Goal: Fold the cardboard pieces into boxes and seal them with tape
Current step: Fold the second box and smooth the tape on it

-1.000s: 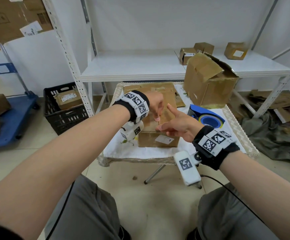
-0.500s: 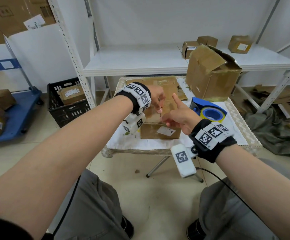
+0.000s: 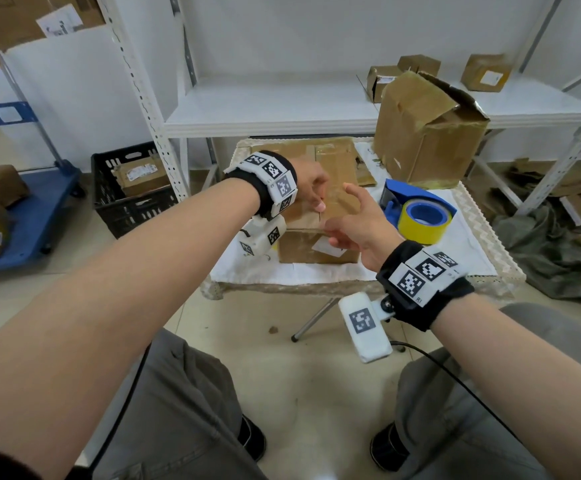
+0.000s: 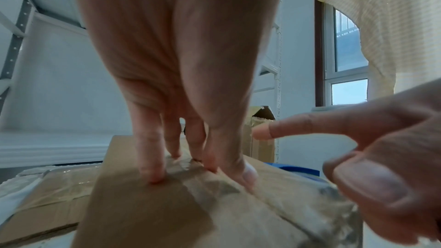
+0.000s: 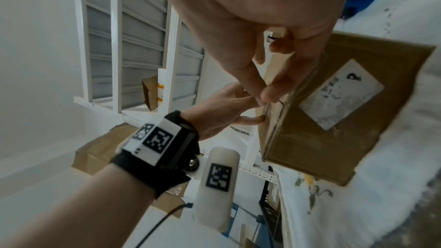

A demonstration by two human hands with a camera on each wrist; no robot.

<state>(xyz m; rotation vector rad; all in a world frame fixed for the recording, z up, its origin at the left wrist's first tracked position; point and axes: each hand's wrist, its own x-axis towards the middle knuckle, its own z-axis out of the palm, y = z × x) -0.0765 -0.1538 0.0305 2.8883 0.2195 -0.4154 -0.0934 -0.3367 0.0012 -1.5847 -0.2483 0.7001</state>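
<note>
A small brown cardboard box (image 3: 316, 251) with a white label lies on the cloth-covered table (image 3: 483, 237). My left hand (image 3: 311, 190) presses its straight fingertips (image 4: 152, 173) down on the clear tape along the box top (image 4: 167, 214). At the front top edge of the box (image 5: 322, 120), my right hand (image 3: 354, 223) pinches the tape between thumb and a finger, as the right wrist view shows, with the index finger sticking out straight. A blue tape dispenser (image 3: 417, 216) with a yellow roll sits just right of the box.
A large open carton (image 3: 427, 133) stands at the table's back right, flat cardboard (image 3: 316, 150) lies behind the box. A white shelf (image 3: 282, 105) carries small boxes (image 3: 486, 72). A black crate (image 3: 133, 188) and a blue cart (image 3: 29, 223) sit left on the floor.
Both hands stay at the box top. My right index finger has lifted off and points up and forward; the right thumb has slid to the front edge.
</note>
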